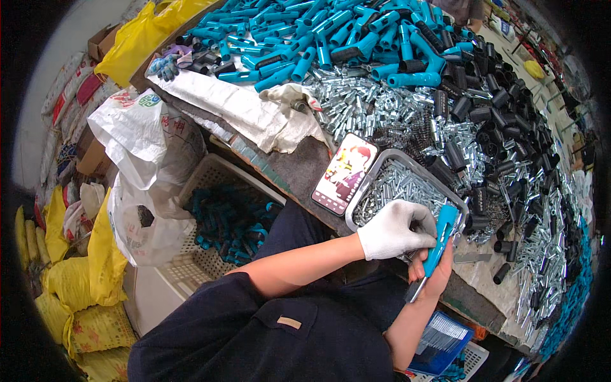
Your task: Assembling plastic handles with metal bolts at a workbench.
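My right hand [435,270], bare, grips a teal plastic handle [440,239] with a metal rod sticking out of its lower end. My left hand [398,230] wears a white glove. Its thumb and fingertips are pinched together against the side of the handle; whatever they hold is too small to make out. Just beneath the glove sits a grey plastic tray [463,207] full of small metal pins [401,188]. A phone [345,173] with a lit screen leans or lies against the tray's left side.
Teal handles [356,38] are heaped across the far workbench. Metal parts [347,95], springs [407,137] and black sleeves [503,121] pile up to the right. A beige crate [175,270] of teal-and-black parts stands at lower left, beside white plastic bags [137,134] and yellow sacks [95,331].
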